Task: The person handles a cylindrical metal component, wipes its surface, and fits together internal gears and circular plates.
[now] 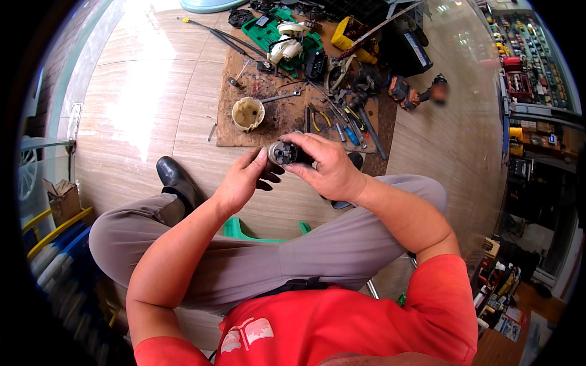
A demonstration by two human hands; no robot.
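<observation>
Between my hands is a small cylindrical metal part with black plastic fittings (pixel 282 153), raised above my legs. My right hand (pixel 326 165) grips it from the right, thumb below and forefinger over the top. My left hand (pixel 244 174) is at its left side, thumb against the rim and darkened fingers curled beneath; how firmly these grip is unclear. Beyond them a dirty cardboard mat (pixel 232 140) carries a cream cup (pixel 248 114), a wrench (pixel 278 97), yellow-handled pliers (pixel 319 119), a blue screwdriver (pixel 351 135) and several other hand tools.
A green case (pixel 256 33) with white parts, a yellow container (pixel 347 36) and black crates (pixel 403 49) stand at the back. A cordless power tool (pixel 406 91) lies right of the mat. Shelving (pixel 519 113) lines the right; a cardboard box (pixel 64 201) is at far left.
</observation>
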